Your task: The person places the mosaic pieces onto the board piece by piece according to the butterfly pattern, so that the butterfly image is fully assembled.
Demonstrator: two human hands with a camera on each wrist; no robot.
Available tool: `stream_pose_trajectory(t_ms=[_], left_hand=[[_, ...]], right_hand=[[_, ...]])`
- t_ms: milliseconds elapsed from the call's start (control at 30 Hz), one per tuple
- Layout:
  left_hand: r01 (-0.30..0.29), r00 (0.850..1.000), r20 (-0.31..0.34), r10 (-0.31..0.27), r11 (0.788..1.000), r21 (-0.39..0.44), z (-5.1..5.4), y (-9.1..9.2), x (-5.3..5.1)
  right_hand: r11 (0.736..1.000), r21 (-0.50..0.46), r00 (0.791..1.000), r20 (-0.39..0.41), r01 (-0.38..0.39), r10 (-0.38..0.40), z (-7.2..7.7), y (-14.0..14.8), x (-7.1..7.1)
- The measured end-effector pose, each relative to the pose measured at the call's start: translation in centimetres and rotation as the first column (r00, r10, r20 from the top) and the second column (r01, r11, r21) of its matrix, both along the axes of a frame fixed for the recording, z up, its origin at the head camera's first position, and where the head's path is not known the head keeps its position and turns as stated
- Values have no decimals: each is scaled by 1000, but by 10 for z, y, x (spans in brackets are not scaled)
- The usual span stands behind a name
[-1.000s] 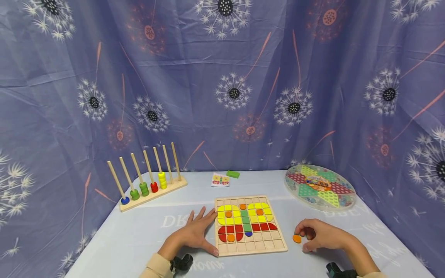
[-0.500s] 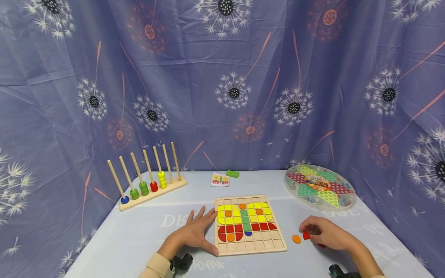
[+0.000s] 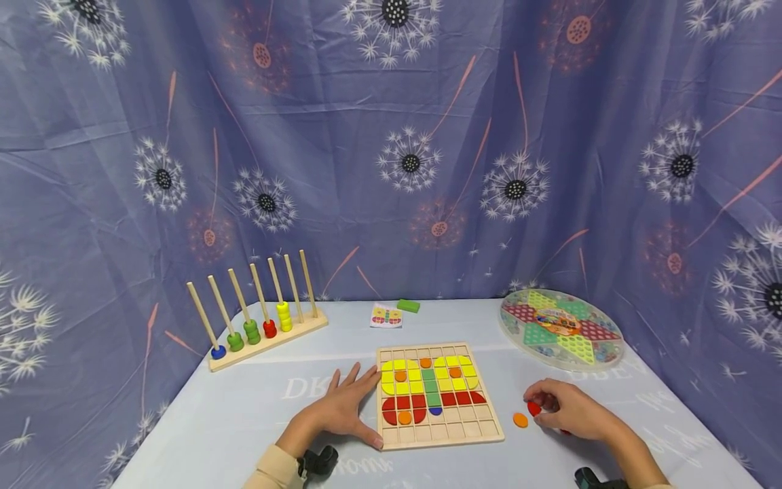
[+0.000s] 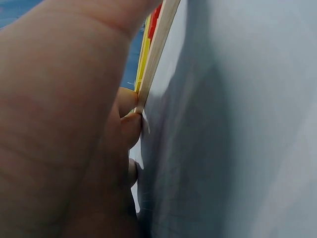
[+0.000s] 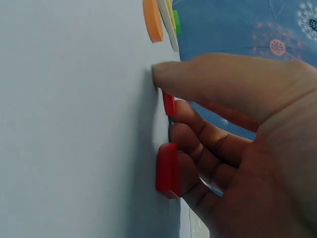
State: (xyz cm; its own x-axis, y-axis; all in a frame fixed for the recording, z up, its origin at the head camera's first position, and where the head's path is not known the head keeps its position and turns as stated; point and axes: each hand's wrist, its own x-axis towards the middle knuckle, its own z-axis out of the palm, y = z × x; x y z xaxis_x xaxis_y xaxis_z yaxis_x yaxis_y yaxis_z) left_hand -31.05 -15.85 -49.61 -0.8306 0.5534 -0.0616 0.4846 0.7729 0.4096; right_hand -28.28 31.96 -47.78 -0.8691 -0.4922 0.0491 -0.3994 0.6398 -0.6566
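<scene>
A square wooden grid board (image 3: 464, 431) lies on the table with yellow, red, green, orange and blue pieces set in its cells. My left hand (image 3: 342, 411) rests at its left edge, fingers spread, thumb at the near corner; the left wrist view shows fingertips against the board's side (image 4: 158, 49). To the right of the board, my right hand (image 3: 571, 407) pinches a small red piece (image 3: 534, 408) between thumb and curled fingers. A second red piece (image 5: 168, 171) is by its lower fingers, mostly hidden in the head view. An orange disc (image 3: 520, 420) lies just left of this hand.
Behind the board are a picture card (image 3: 387, 316) with a butterfly-like pattern and a green block (image 3: 408, 306). A wooden peg stand (image 3: 269, 343) with coloured rings is at the left. At the right back lies a round Chinese checkers board (image 3: 562, 333).
My right hand has gone from beside the orange disc to the red pieces, and one red piece has shifted slightly left in its fingers. My left hand stays put.
</scene>
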Motion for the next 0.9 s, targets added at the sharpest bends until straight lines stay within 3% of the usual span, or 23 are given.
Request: stream_pose_trajectory(t_ms=[333, 567, 900], left_hand=[[-2, 1000, -4, 2, 1000, 3, 0, -1, 0], [-3, 1000, 4, 3, 1000, 5, 1, 0, 1], [-6, 1000, 10, 6, 1000, -2, 0, 1, 1]], right_hand=[[999, 21, 997, -71, 37, -36, 2, -20, -6], [997, -3, 995, -64, -81, 81, 12, -51, -11], [977, 21, 977, -1, -213, 213, 13, -104, -14]])
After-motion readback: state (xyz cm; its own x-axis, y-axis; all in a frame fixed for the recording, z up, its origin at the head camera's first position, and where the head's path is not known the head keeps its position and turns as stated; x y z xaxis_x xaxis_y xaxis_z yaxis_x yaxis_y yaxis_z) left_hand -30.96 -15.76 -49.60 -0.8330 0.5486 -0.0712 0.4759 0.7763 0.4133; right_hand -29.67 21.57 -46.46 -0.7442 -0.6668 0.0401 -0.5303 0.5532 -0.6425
